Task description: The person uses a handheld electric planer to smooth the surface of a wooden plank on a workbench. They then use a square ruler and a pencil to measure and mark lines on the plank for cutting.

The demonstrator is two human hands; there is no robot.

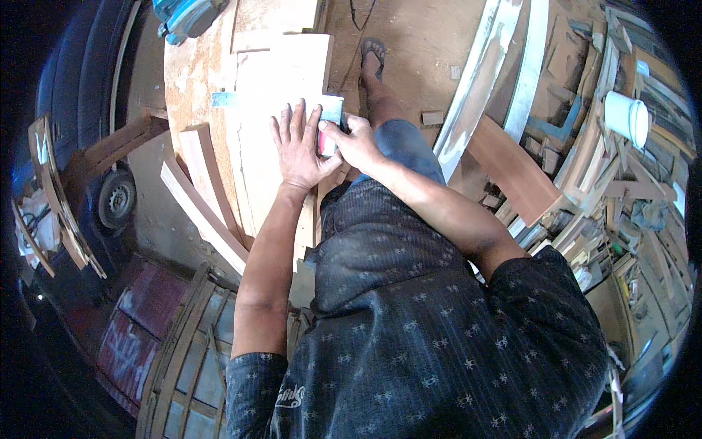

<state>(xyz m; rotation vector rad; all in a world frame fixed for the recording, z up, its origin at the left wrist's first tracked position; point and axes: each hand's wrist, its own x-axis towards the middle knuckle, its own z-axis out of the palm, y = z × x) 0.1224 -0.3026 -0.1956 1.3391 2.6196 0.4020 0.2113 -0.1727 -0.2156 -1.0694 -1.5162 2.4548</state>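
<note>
My left hand [298, 150] lies flat on a pale wooden board [256, 168], its fingers spread. Just beyond and partly under its fingertips, a flat bluish strip [224, 99] lies across the wood. A wider bluish piece [332, 109] shows at the board's right edge; I cannot tell whether the two are one tool. My right hand [357, 143] is closed at that edge, thumb on top, gripping a small red and dark thing [322, 143]. That thing's kind is unclear, because both hands cover much of it.
A blue power tool [186, 18] sits at the bench's far left. Loose planks [208, 208] lean beside the bench on the left. To the right are long pale bars [482, 77], a reddish-brown board [515, 172], a white bucket [625, 118] and heaped scrap wood. A dark vehicle's wheel [117, 199] is leftward.
</note>
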